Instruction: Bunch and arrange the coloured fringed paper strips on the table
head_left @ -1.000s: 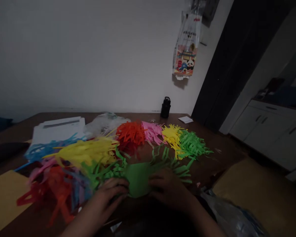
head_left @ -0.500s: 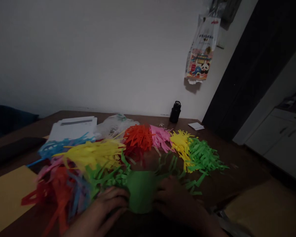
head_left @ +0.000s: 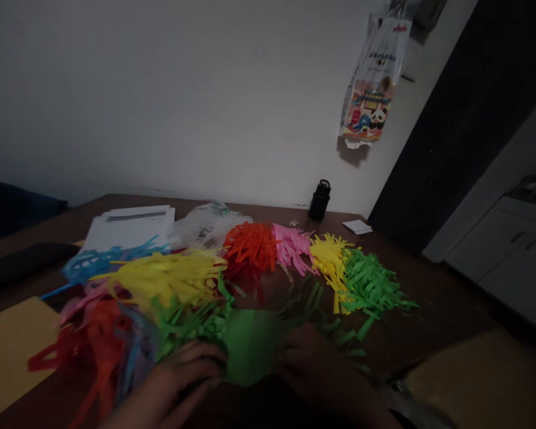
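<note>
1. Along the far side we see the pale wall (head_left: pixel 183 101), and before it the brown table (head_left: pixel 71 226), dim in weak light.
2. At the near side our two hands are over the table. The left hand (head_left: pixel 187 372) has its fingers bent, with the thumb a little apart from them, and the fingertips come to the left edge of the green sheet. The right hand (head_left: pixel 310 363) is curled at the right edge, dark and blurred. For both, we cannot tell whether the fingers close on the paper.
3. Several heaps of cut strips surround us: at left the long yellow fringe (head_left: pixel 170 274) and the red strips (head_left: pixel 100 330); farther, the orange fringe (head_left: pixel 250 241) and the pink fringe (head_left: pixel 290 244); at right the green fringe (head_left: pixel 373 283).
4. The green sheet (head_left: pixel 250 345) is between our hands, near the middle. The loose green strips (head_left: pixel 192 322) crowd its left side, and our right hand partly hides its right edge.
5. At far left lie white papers (head_left: pixel 127 229), beside a crumpled clear bag (head_left: pixel 208 223).
6. The black bottle (head_left: pixel 320 199) stands at far right.
7. Smallest is the white card (head_left: pixel 358 226), right of the bottle.
</note>
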Tool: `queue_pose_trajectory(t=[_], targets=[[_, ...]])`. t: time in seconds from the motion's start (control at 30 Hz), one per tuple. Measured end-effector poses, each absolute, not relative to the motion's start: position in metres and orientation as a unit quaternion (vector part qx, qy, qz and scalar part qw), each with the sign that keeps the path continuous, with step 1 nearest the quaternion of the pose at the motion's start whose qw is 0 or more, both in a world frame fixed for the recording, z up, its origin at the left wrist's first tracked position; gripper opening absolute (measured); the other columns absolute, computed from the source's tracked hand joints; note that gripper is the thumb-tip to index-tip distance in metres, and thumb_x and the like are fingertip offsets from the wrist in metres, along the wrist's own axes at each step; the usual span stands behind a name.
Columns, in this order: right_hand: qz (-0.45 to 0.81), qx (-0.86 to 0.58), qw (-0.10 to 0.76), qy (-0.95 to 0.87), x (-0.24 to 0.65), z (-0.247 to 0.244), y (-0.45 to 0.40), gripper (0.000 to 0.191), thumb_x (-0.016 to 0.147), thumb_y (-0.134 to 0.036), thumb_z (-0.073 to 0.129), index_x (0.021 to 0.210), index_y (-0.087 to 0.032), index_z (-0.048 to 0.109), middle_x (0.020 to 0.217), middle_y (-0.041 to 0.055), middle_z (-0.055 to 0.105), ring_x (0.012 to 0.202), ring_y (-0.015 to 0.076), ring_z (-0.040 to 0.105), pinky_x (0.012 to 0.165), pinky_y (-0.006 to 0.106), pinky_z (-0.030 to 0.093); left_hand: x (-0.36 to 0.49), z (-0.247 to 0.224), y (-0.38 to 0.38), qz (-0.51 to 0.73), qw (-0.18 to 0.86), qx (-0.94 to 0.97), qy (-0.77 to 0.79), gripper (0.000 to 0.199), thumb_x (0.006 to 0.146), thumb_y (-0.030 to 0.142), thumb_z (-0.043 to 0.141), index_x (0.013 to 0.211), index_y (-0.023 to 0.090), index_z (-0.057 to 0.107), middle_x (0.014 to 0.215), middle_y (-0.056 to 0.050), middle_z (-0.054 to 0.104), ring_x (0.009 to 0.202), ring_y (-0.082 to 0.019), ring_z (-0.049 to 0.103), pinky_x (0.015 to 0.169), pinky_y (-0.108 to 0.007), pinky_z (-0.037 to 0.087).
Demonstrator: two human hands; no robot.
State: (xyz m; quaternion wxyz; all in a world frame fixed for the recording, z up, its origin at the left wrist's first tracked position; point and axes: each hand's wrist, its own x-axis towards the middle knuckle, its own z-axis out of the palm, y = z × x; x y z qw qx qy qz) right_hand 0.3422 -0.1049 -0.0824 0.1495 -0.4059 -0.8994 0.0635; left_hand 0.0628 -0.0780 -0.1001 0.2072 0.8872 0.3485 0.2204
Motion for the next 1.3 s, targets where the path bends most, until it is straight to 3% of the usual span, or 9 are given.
queue_pose_trajectory(t=[0.13, 0.3, 0.47, 0.63, 1.0, 1.17, 1.3], targets=[[0.068, -0.414, 0.151, -0.895, 0.343, -0.082, -0.104, 0.013, 0.09, -0.018, 0.064, 0.077, -0.019, 0.061, 0.087, -0.0021, 0.067, 0.087, 0.014, 0.059, 0.078, 0.028, 0.035, 0.064, -0.099, -0.081, 0.223, 0.189, 0.888, 0.356, 0.016, 0.091, 0.027, 0.053, 0.088, 0.027, 0.068, 0.1, 0.001, 0.071, 0.095, -0.015, 0.069, 0.084, -0.017, 0.053], [0.068, -0.412, 0.198, -0.887, 0.336, -0.086, -0.108, 0.02, 0.08, -0.036, 0.076, 0.087, -0.021, 0.065, 0.095, 0.0001, 0.066, 0.094, 0.0182, 0.058, 0.08, 0.029, 0.035, 0.066, -0.1, -0.082, 0.234, 0.17, 0.892, 0.347, 0.014, 0.091, 0.026, 0.054, 0.09, 0.029, 0.068, 0.098, 0.002, 0.071, 0.094, -0.013, 0.069, 0.082, -0.015, 0.053], [0.073, -0.4, 0.178, -0.896, 0.323, -0.089, -0.108, 0.006, 0.092, -0.021, 0.061, 0.094, -0.023, 0.067, 0.1, -0.0002, 0.069, 0.098, 0.0167, 0.059, 0.084, 0.031, 0.034, 0.067, -0.101, -0.081, 0.233, 0.151, 0.895, 0.35, 0.014, 0.091, 0.026, 0.055, 0.092, 0.028, 0.068, 0.1, 0.001, 0.071, 0.096, -0.013, 0.068, 0.085, -0.015, 0.052], [0.109, -0.429, 0.177, -0.879, 0.324, -0.089, -0.106, 0.005, 0.086, -0.013, 0.064, 0.085, -0.017, 0.066, 0.094, 0.0025, 0.068, 0.093, 0.0157, 0.059, 0.081, 0.026, 0.037, 0.066, -0.102, -0.082, 0.222, 0.155, 0.9, 0.342, 0.016, 0.092, 0.025, 0.051, 0.094, 0.028, 0.067, 0.102, 0.0, 0.07, 0.098, -0.013, 0.067, 0.085, -0.015, 0.051], [0.103, -0.42, 0.176, -0.884, 0.323, -0.09, -0.108, 0.006, 0.085, -0.017, 0.069, 0.089, -0.02, 0.066, 0.096, 0.0003, 0.068, 0.095, 0.0158, 0.06, 0.083, 0.027, 0.036, 0.065, -0.104, -0.082, 0.208, 0.149, 0.902, 0.348, 0.018, 0.094, 0.028, 0.049, 0.093, 0.028, 0.067, 0.102, 0.0, 0.07, 0.098, -0.014, 0.067, 0.086, -0.016, 0.051], [0.107, -0.411, 0.171, -0.889, 0.324, -0.086, -0.108, 0.017, 0.081, -0.032, 0.075, 0.09, -0.02, 0.066, 0.097, 0.0003, 0.069, 0.095, 0.0172, 0.059, 0.081, 0.027, 0.036, 0.065, -0.102, -0.082, 0.202, 0.154, 0.902, 0.35, 0.018, 0.094, 0.029, 0.049, 0.093, 0.027, 0.067, 0.103, 0.0, 0.07, 0.098, -0.013, 0.068, 0.086, -0.014, 0.05], [0.097, -0.415, 0.169, -0.889, 0.323, -0.086, -0.109, 0.007, 0.084, -0.022, 0.07, 0.09, -0.021, 0.067, 0.094, -0.0001, 0.068, 0.093, 0.016, 0.06, 0.082, 0.028, 0.035, 0.064, -0.103, -0.081, 0.22, 0.149, 0.901, 0.343, 0.016, 0.093, 0.028, 0.051, 0.092, 0.027, 0.067, 0.101, 0.0, 0.07, 0.098, -0.012, 0.067, 0.085, -0.013, 0.05]])
